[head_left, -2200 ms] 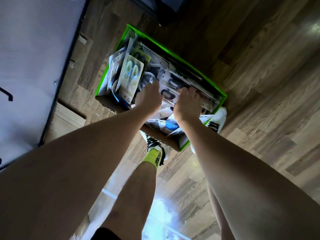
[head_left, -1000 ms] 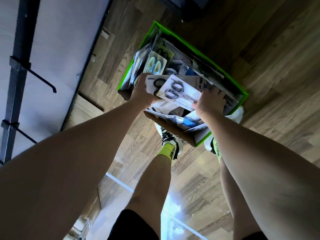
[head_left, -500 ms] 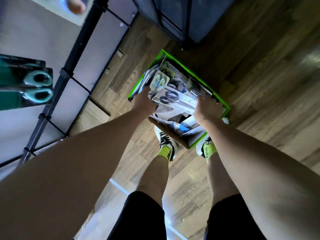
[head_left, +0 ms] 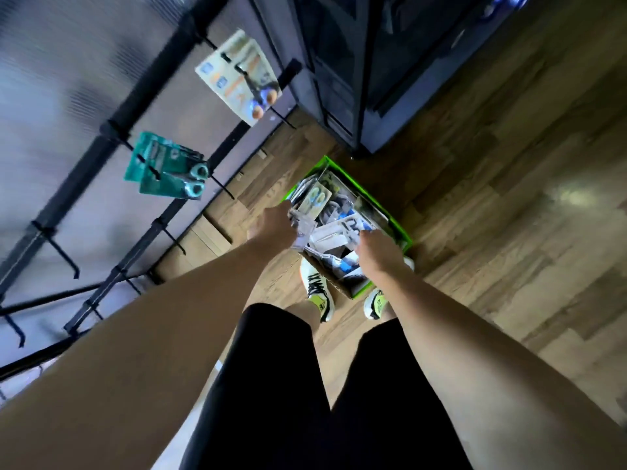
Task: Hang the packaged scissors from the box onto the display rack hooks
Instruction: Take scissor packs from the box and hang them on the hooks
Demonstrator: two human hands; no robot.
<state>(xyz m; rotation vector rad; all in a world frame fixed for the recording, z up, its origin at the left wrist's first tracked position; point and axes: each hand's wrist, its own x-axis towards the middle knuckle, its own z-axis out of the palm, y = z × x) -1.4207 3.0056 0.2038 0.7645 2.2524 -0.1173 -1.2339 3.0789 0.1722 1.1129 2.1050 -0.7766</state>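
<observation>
With the view now lifted off the floor, the display rack (head_left: pixel 112 130) shows green (head_left: pixel 169 174) and orange-handled packs (head_left: pixel 239 78) already hung, while the left hand (head_left: pixel 271 225) and right hand (head_left: pixel 375 247) have raised a packaged scissors (head_left: pixel 334 235), gripped at each end, above the green-edged box (head_left: pixel 397 225), ready for hanging.

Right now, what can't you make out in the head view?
- Fingers of both hands, left and right: seen from the back, hidden behind the packages.
- Whether they share one packaged scissors: clutter overlaps.
- How many packs remain in the box: overlapping.
- Print on the teal pack and the orange-handled pack on the rack: motion blur.
- Rack's lower hooks: cut by the left edge.
</observation>
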